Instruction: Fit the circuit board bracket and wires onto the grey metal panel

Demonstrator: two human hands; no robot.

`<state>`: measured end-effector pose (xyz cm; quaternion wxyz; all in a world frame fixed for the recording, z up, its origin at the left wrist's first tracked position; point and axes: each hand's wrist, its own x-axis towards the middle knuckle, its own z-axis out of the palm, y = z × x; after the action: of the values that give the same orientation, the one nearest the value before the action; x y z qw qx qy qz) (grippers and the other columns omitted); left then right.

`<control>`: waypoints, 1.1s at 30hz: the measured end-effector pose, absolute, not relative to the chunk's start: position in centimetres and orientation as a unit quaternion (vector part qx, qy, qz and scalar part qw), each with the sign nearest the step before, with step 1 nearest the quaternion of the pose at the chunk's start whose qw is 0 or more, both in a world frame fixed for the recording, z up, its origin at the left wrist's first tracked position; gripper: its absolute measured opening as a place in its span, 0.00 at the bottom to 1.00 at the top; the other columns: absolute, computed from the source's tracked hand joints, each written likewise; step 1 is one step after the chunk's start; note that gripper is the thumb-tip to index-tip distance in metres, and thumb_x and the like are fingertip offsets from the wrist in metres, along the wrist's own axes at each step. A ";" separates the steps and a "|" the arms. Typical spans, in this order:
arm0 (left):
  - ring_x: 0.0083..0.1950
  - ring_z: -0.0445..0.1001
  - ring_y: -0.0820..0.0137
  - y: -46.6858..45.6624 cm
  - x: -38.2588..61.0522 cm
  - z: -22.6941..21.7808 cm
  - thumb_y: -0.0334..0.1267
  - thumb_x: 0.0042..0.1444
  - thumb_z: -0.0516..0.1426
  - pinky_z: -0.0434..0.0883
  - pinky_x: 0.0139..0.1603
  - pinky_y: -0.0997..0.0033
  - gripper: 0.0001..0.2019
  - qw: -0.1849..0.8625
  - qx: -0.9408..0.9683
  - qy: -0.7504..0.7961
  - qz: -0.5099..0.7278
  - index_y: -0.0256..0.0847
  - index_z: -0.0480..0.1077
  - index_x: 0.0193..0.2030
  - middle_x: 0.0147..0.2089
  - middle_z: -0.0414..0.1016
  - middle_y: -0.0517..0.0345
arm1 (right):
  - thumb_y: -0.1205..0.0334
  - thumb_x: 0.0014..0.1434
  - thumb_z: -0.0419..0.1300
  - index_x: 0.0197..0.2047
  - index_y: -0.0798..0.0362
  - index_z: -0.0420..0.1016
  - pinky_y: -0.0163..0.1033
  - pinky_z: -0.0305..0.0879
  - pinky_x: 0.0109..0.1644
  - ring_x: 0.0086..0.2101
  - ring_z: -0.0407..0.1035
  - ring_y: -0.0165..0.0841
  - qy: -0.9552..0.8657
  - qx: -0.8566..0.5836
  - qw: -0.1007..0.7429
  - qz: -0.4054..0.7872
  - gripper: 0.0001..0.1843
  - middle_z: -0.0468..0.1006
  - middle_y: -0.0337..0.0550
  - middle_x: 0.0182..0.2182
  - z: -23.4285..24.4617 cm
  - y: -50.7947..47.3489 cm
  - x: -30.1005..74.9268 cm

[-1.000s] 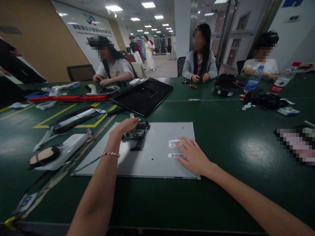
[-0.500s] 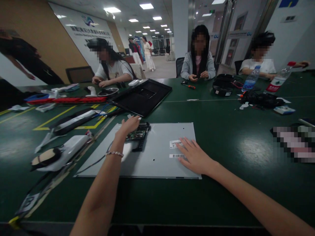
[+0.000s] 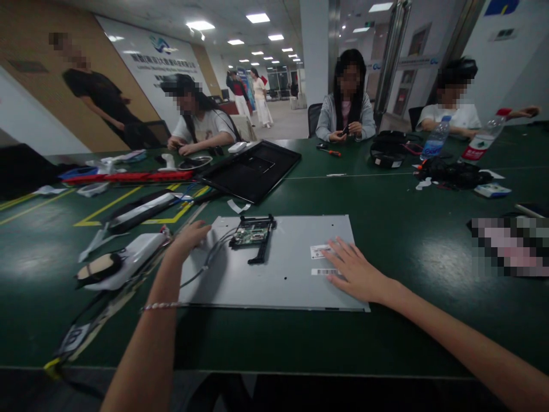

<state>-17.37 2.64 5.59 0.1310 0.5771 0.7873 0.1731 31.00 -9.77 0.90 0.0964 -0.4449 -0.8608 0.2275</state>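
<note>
A flat pale-grey display panel (image 3: 274,292) lies on the green table in front of me. On its upper part sits a green circuit board (image 3: 253,233) in a black plastic frame, with grey cables (image 3: 209,260) running to the left. My right hand (image 3: 354,272) lies flat on the panel's right side, fingers spread beside two white labels (image 3: 319,252). At the panel's upper left edge is my left hand (image 3: 191,237), its fingers loosely stretched and nothing visible in them. A white strip (image 3: 239,207) lies just beyond the panel.
Behind the panel lies a black monitor housing (image 3: 253,171). To the left are a white device with a strap (image 3: 128,260) and a black-and-white bar (image 3: 143,209). Bottles (image 3: 435,138), dark gear (image 3: 454,171) and a screwdriver (image 3: 330,151) lie further back. Several people are across the table.
My left hand has left the white strip behind the board and moved back left to the panel's edge. My right hand stays flat on the panel. The view has shifted slightly.
</note>
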 end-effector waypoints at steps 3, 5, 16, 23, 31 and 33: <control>0.56 0.72 0.63 0.4 -18.2 5.3 0.41 0.63 0.50 0.71 0.51 0.68 0.22 0.187 0.553 0.789 0.194 0.28 0.64 0.60 0.60 0.70 0.42 | 0.37 0.64 0.47 0.73 0.48 0.44 0.58 0.35 0.70 0.70 0.25 0.47 -0.792 -0.499 0.174 0.307 0.41 0.28 0.43 0.73 1.2 -9.6 31.8; 0.57 0.71 0.63 -0.1 -18.6 5.1 0.40 0.63 0.49 0.71 0.52 0.68 0.22 0.229 0.538 0.779 0.228 0.30 0.62 0.61 0.61 0.70 0.43 | 0.38 0.65 0.46 0.74 0.49 0.42 0.58 0.42 0.69 0.70 0.32 0.47 -0.715 -0.535 0.241 0.380 0.41 0.31 0.48 0.73 1.5 -9.2 32.4; 0.57 0.72 0.61 -0.2 -19.3 5.4 0.49 0.68 0.42 0.71 0.53 0.62 0.28 0.384 0.458 0.736 0.320 0.29 0.52 0.65 0.57 0.72 0.34 | 0.44 0.66 0.35 0.74 0.46 0.25 0.58 0.55 0.64 0.66 0.54 0.44 -0.531 -0.496 0.416 0.548 0.39 0.56 0.53 0.69 1.7 -7.2 35.4; 0.53 0.76 0.62 -0.8 -16.9 5.7 0.45 0.67 0.46 0.74 0.52 0.65 0.27 0.403 0.458 0.719 0.333 0.32 0.48 0.68 0.52 0.76 0.37 | 0.39 0.63 0.39 0.74 0.46 0.31 0.54 0.54 0.66 0.67 0.51 0.41 -0.475 -0.521 0.437 0.559 0.41 0.51 0.52 0.70 1.9 -7.3 37.4; 0.57 0.74 0.57 -2.5 -12.6 7.8 0.48 0.62 0.54 0.74 0.54 0.62 0.27 0.468 0.412 0.693 0.361 0.36 0.56 0.63 0.54 0.74 0.34 | 0.37 0.61 0.44 0.72 0.46 0.40 0.50 0.54 0.67 0.65 0.54 0.43 -0.437 -0.536 0.461 0.556 0.42 0.50 0.54 0.70 1.4 -7.7 40.8; 0.56 0.75 0.56 -2.7 -12.1 7.9 0.49 0.59 0.58 0.73 0.55 0.60 0.29 0.479 0.421 0.675 0.370 0.37 0.57 0.62 0.52 0.76 0.35 | 0.38 0.61 0.45 0.72 0.47 0.41 0.49 0.53 0.67 0.65 0.54 0.43 -0.419 -0.537 0.471 0.561 0.42 0.50 0.56 0.70 1.5 -7.8 41.0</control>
<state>-12.12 -2.74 7.88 0.4791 0.4214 0.6750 0.3705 41.03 -7.83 1.55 0.4707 -0.5368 -0.4194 0.5607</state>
